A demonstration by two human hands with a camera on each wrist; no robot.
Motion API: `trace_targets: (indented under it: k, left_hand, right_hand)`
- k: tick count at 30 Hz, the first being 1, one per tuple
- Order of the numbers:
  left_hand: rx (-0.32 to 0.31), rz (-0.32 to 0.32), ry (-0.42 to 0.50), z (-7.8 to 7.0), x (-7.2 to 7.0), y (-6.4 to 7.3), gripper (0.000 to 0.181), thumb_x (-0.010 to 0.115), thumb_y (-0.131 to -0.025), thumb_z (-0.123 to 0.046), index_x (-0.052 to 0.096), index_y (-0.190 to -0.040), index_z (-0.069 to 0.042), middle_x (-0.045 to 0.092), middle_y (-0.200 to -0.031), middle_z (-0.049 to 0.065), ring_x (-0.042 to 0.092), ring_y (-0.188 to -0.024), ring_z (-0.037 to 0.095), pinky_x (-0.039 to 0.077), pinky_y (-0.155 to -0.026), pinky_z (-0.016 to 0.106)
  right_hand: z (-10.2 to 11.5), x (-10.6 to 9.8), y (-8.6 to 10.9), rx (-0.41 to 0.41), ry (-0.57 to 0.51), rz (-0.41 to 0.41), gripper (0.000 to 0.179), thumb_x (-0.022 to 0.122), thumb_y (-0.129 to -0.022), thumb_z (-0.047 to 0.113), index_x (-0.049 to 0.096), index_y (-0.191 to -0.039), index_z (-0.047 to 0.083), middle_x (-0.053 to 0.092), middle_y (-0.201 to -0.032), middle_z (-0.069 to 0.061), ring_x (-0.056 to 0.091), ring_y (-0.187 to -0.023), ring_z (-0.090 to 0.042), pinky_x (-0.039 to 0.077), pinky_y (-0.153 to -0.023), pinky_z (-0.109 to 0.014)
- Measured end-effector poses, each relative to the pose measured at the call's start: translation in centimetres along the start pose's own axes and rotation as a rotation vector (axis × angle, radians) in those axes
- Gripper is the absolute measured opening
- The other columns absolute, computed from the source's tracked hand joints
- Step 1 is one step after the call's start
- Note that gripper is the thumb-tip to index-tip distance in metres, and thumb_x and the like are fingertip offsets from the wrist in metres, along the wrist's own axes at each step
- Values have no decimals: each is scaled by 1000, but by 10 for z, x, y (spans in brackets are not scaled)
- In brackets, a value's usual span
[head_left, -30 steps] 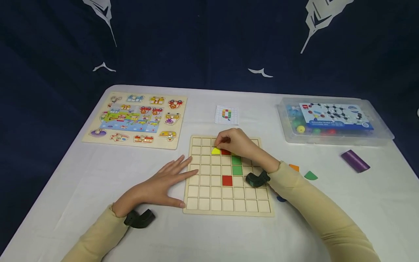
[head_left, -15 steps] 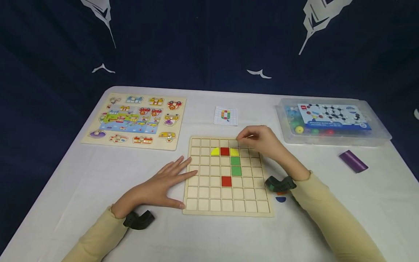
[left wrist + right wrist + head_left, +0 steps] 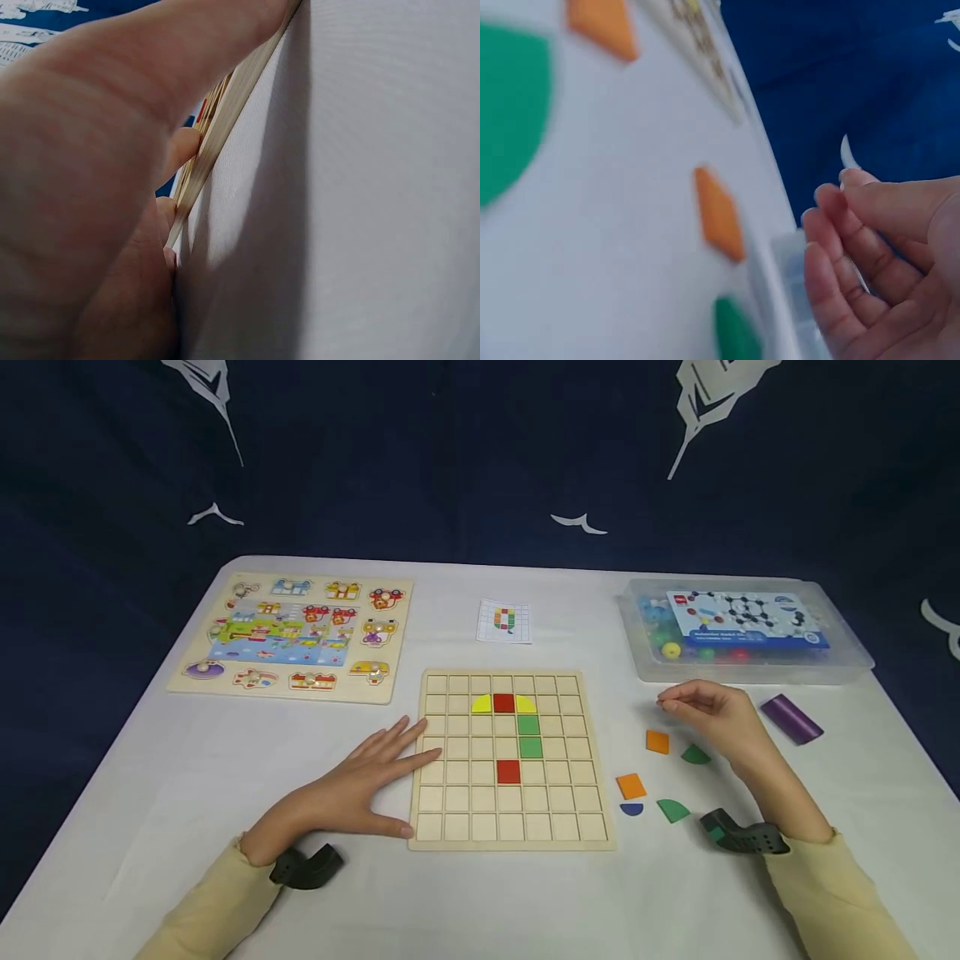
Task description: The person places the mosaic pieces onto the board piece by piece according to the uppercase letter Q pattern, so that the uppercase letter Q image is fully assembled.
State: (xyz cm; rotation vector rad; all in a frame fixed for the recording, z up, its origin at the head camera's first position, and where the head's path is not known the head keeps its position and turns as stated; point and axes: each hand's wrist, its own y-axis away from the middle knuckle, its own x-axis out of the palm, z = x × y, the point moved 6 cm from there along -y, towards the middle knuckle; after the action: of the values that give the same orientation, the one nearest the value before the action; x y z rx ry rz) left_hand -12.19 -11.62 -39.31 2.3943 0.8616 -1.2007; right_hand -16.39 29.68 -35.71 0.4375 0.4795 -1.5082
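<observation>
Spread fingers of my left hand (image 3: 352, 785) rest along the left edge of a wooden grid board (image 3: 513, 844), thumb at its lower corner. On the board a red square (image 3: 504, 703) sits between two yellow quarter-round tiles (image 3: 482, 704). Two green squares (image 3: 528, 725) run down below the right yellow one, and another red square (image 3: 508, 772) lies lower. My right hand (image 3: 712, 718) hovers right of the board, thumb meeting fingertip with nothing held. Below it lie orange squares (image 3: 657, 742), green quarter-round tiles (image 3: 673, 811) and a blue half-round tile (image 3: 632, 809).
A small pattern card (image 3: 504, 622) lies behind the board. At back left is a wooden picture puzzle (image 3: 288, 677). A clear plastic box (image 3: 750, 674) of coloured balls stands at back right, with a purple half-cylinder (image 3: 792, 719) in front of it.
My right hand has left the yellow tile at the top left of the tile group and swung right, off the board, to above the loose tiles. The left hand stays at the board's edge.
</observation>
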Motion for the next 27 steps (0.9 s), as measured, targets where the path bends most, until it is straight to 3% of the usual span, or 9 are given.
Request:
trace_targets:
  k: [5, 9, 19, 23, 27]
  left_hand:
    - [-8, 10, 1, 0, 0, 0, 94, 78, -70, -49, 33, -147, -20, 2, -156, 5, -6, -140, 25, 2, -108, 48]
    - [-15, 12, 4, 0, 0, 0, 94, 77, -70, -50, 32, -147, -21, 2, -156, 4, -7, -140, 25, 3, -108, 48]
    - [-8, 21, -11, 1, -1, 0, 94, 76, -71, -52, 31, -148, -22, 0, -156, 4, -7, -140, 24, 2, -108, 48]
    - [-9, 21, -10, 0, -1, 0, 94, 75, -71, -53, 31, -148, -22, 1, -156, 4, -7, -140, 25, 2, -108, 48]
    - [-7, 19, -10, -1, -1, 0, 94, 75, -71, -53, 31, -148, -21, 1, -156, 5, -7, -140, 25, 3, -108, 48]
  right_hand:
    - [-12, 3, 8, 23, 123, 104, 24, 63, -91, 14, 65, -107, -4, 66, -97, -9, 58, -77, -8, 47, -66, -16]
    - [-13, 10, 12, -40, 209, 190, 25, 68, -86, 7, 67, -110, 0, 62, -102, -12, 54, -80, -13, 45, -66, -19]
    - [-10, 17, 17, -225, 256, 164, 25, 72, -79, 0, 70, -103, 5, 58, -100, -5, 48, -88, -9, 38, -68, -18]
    - [-9, 19, 17, -244, 247, 173, 27, 71, -79, -3, 67, -104, 7, 60, -104, -5, 48, -92, -6, 37, -71, -20]
    - [-7, 18, 17, -236, 262, 165, 28, 68, -80, -6, 67, -104, 7, 64, -102, -6, 50, -85, -9, 39, -70, -18]
